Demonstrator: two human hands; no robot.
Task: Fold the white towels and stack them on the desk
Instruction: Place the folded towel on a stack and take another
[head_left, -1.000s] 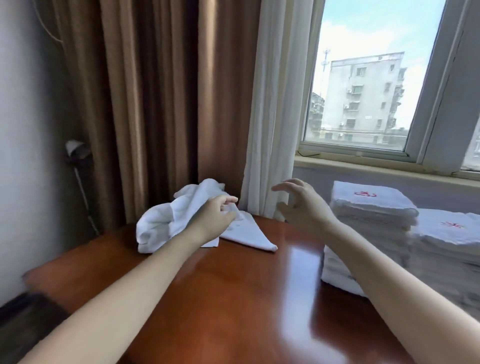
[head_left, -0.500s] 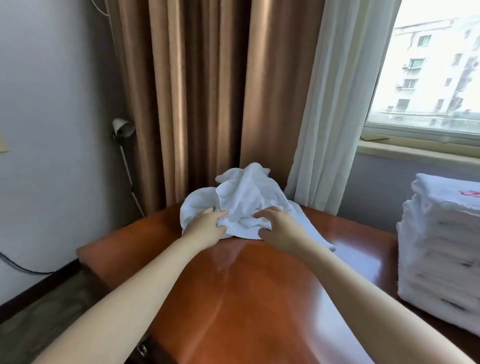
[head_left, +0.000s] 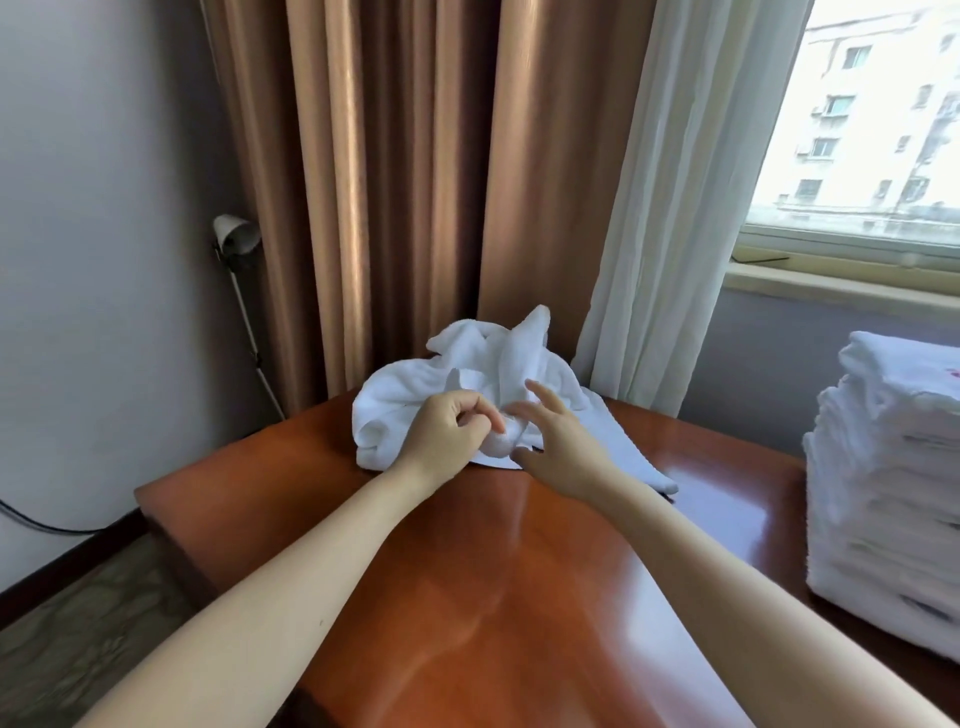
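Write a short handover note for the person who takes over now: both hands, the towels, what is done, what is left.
Left hand: fingers curled at the crumpled towel; a real grip cannot be confirmed.
Right hand: open, fingers spread over the same towel.
Towel: an unfolded heap at the far end of the desk, by the curtains.
Done: a tall stack of folded towels stands on the desk's right side.
Left: spread this towel, fold it, add it to the stack.

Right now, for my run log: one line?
crumpled towel: on desk, unfolded | left hand: curled against it, grip unclear | right hand: open, at towel | folded stack: at right
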